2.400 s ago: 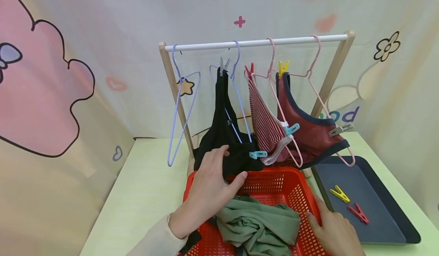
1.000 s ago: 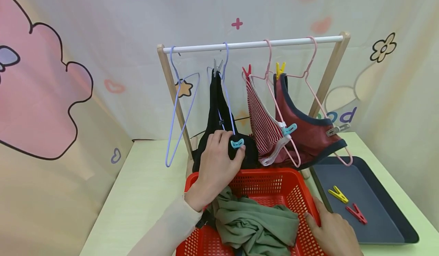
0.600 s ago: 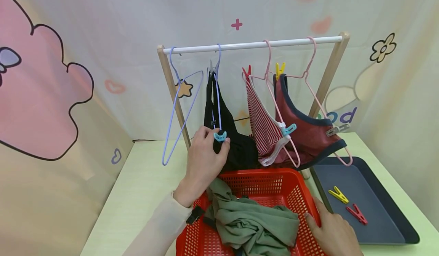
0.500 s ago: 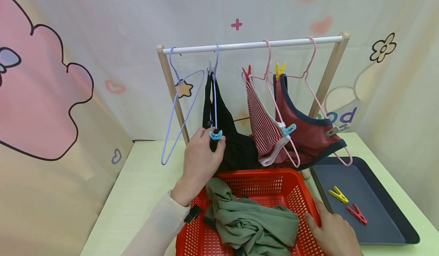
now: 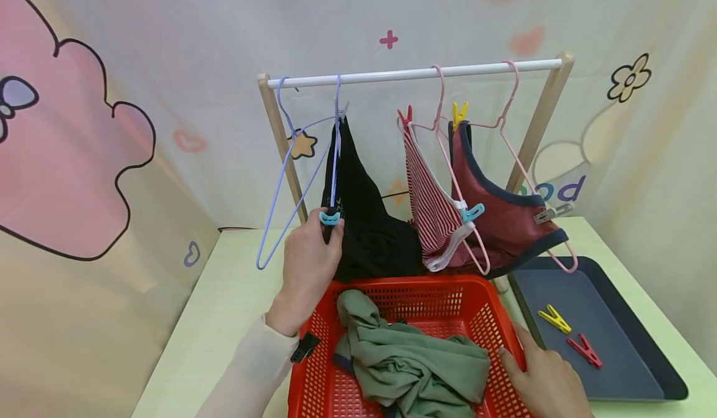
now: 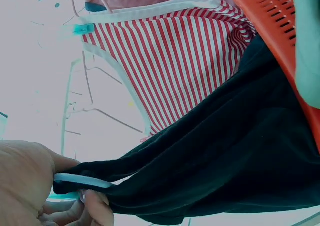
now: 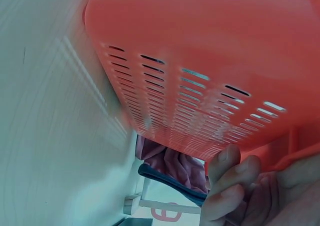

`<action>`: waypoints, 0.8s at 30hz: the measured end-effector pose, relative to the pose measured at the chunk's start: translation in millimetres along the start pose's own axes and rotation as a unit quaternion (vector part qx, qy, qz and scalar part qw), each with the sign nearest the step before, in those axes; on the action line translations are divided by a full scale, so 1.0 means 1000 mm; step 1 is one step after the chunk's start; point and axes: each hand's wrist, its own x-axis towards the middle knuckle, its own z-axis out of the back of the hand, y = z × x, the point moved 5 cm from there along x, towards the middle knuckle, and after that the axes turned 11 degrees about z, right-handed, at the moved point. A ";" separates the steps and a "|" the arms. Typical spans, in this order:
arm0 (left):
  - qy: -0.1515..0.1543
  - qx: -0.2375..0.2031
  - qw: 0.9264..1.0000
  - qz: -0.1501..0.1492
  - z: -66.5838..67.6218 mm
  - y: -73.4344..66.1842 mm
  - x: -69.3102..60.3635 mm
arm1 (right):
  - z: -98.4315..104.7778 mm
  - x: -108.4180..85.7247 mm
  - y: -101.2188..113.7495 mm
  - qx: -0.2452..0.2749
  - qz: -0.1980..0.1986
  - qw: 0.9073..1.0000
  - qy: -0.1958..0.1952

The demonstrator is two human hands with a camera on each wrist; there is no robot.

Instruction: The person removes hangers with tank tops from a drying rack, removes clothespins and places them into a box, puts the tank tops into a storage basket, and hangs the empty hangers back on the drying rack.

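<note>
Left hand (image 5: 307,261) pinches the black garment (image 5: 366,219); right hand (image 5: 546,374) grips the basket (image 5: 426,283). It's likely soft, light, best held where clipped.

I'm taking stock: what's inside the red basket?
The red basket holds a bunched green cloth, with dark fabric at its edge; anything beneath the folds is covered.

The head camera looks forward and down; both wrist cameras, closer in, share its red basket (image 5: 426,298).
</note>
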 end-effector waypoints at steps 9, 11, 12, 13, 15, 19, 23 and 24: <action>0.002 -0.040 0.999 -0.021 0.001 0.007 -0.002 | -0.001 0.000 -0.001 0.001 -0.001 1.000 -0.003; -0.007 -0.048 0.998 -0.033 0.003 0.008 -0.003 | -0.001 0.000 -0.001 0.001 0.000 1.000 -0.004; -0.010 -0.051 0.998 -0.039 0.003 0.008 -0.003 | -0.001 0.000 -0.001 0.002 0.000 1.000 -0.003; -0.012 -0.054 0.997 -0.045 0.005 0.008 -0.003 | -0.001 0.000 0.000 0.003 -0.001 1.000 -0.003; -0.020 -0.060 0.996 -0.056 0.007 0.007 -0.004 | -0.001 0.000 0.000 0.005 -0.002 1.000 -0.002; -0.021 -0.067 0.995 -0.067 0.014 0.006 -0.007 | -0.001 0.000 0.000 0.007 -0.004 1.000 -0.001; -0.019 -0.067 0.995 -0.075 0.022 0.008 -0.014 | -0.001 -0.001 0.000 0.008 -0.002 1.000 -0.004; -0.020 -0.067 0.994 -0.079 0.024 0.009 -0.016 | -0.001 -0.001 0.000 0.008 -0.002 1.000 -0.004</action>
